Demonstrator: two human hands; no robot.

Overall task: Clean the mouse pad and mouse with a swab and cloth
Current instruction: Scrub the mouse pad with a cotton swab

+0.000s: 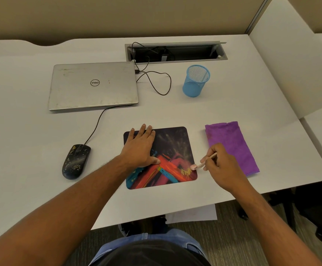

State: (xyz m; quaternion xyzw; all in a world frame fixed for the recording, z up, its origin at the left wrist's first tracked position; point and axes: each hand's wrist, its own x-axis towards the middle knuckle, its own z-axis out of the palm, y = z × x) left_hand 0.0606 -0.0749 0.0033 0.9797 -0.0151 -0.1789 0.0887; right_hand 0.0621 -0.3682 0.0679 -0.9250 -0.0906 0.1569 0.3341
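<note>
White desk [41,131] in a beige-walled cubicle, seen from above. Near the front edge, a colourful mouse pad [173,148], lying flat and square to the edge. Pinned at its left half by the left hand [140,148], fingers straight and spread, palm down. At the pad's near right edge, the right hand [220,167], fingers curled round a swab [204,162] in a pen-like pinch. Pink tip touching the pad just inside that edge; shaft slanting up and back to the right, toward the fingers. So: uncleaned surface lying to the left of the tip and farther from the body, with the swab's long axis pointing roughly across the pad. Probably a sweep leftward or away along the edge next, with the pinning hand marking how far it can run. Purple cloth [233,146] folded just right of the pad, partly under the right hand, nearest that hand. Black mouse [75,162] well apart on the left, cord [96,123] trailing to a closed laptop [92,85]; nearer the left hand. Blue mesh cup [195,81] farther back.
</note>
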